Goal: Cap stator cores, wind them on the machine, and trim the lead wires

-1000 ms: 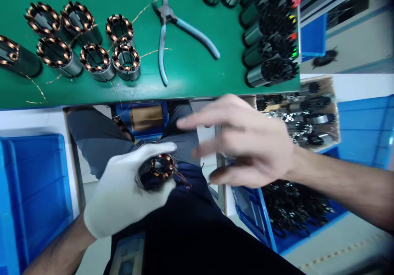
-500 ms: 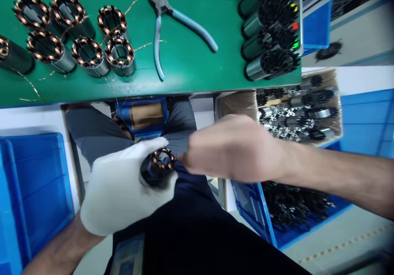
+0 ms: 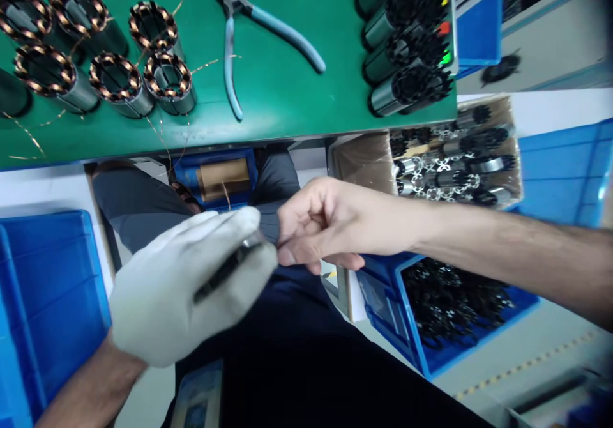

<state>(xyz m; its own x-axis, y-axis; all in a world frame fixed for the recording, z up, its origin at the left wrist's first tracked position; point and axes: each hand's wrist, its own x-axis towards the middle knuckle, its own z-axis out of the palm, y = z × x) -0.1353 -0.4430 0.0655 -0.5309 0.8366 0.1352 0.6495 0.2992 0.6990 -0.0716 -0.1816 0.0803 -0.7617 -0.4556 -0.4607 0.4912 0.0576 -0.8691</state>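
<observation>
The left hand (image 3: 186, 287), in a white glove, sits in the lower left centre of the frame, closed around a dark stator (image 3: 226, 267). Only a narrow dark strip of it with a bright edge shows between the gloved fingers and thumb, and it is blurred. The stator lies tilted, its upper end pointing toward the centre of the frame.

The bare right hand (image 3: 320, 227) comes in from the right edge and meets that upper end. Its thumb and forefinger are pinched tight together, touching or just beside the stator's tip and the glove's fingertips, with the other fingers curled under. Whether a wire is caught in the pinch cannot be told.

Both hands hang below the near edge of the green worktop (image 3: 297, 105), over the person's lap.

On the worktop, blue-handled pliers (image 3: 261, 22) lie open at upper centre. A cluster of wound stators (image 3: 119, 76) with copper coils stands at upper left, and a row of dark cylinders (image 3: 407, 51) lies at upper right.

Below the worktop on the right are a cardboard box (image 3: 359, 160) of metal parts and a blue bin (image 3: 383, 306) of black parts. A blue crate (image 3: 48, 287) stands at the left edge.
</observation>
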